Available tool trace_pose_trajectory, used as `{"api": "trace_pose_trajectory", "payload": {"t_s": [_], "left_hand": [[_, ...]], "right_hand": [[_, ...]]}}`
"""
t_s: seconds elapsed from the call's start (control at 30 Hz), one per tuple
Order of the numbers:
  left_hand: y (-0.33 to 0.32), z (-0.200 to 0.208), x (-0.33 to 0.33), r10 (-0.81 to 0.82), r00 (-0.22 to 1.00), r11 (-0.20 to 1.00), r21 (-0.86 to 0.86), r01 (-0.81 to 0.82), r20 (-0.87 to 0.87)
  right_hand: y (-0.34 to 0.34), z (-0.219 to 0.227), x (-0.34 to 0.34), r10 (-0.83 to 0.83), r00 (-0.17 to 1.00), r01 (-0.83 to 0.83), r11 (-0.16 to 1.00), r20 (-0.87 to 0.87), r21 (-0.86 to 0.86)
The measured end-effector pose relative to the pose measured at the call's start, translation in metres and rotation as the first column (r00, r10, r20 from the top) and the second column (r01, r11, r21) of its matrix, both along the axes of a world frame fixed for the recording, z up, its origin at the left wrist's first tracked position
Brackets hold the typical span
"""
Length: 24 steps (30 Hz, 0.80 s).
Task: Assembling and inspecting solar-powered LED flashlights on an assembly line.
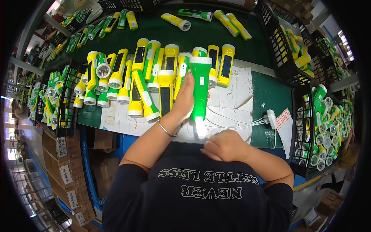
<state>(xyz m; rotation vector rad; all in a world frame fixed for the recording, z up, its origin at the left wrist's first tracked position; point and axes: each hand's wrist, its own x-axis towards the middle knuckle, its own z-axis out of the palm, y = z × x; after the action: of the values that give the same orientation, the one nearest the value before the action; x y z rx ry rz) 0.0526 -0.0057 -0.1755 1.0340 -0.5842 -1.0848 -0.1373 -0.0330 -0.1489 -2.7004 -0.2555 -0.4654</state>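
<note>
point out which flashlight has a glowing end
The green flashlight held in the left hand: its lower end shines bright white, while the flashlights lying beyond it show no such glow.

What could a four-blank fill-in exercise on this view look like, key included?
1. The left hand holds a flashlight with a mainly ____ body.
2. Its lower end, near the right hand, glows ____.
3. A silver-coloured bangle circles the person's ____ wrist.
4. The lower-right crate of flashlights is coloured ____.

Key: green; white; left; black.
</note>
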Motion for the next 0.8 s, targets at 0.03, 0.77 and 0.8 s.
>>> {"api": "trace_pose_trajectory", "payload": {"t_s": [0.03, 0.77, 0.8], "left_hand": [[0.0, 0.001, 0.001, 0.015, 1.0, 1.0, 0.018, -0.014, -0.004], [0.043, 0.054, 0.002, -0.335, 0.208, 0.941, 0.317, 0.114, 0.919], [0.047, 0.062, 0.007, -0.335, 0.209, 0.941, 0.318, 0.111, 0.918]], "right_hand": [[0.001, 0.001, 0.001, 0.017, 1.0, -0.019, 0.998, 0.023, 0.066], [-0.09, 0.035, 0.009, -0.159, 0.877, 0.468, 0.492, -0.453, 0.734], [-0.091, 0.026, 0.003, -0.178, 0.883, 0.461, 0.503, -0.435, 0.731]]}}
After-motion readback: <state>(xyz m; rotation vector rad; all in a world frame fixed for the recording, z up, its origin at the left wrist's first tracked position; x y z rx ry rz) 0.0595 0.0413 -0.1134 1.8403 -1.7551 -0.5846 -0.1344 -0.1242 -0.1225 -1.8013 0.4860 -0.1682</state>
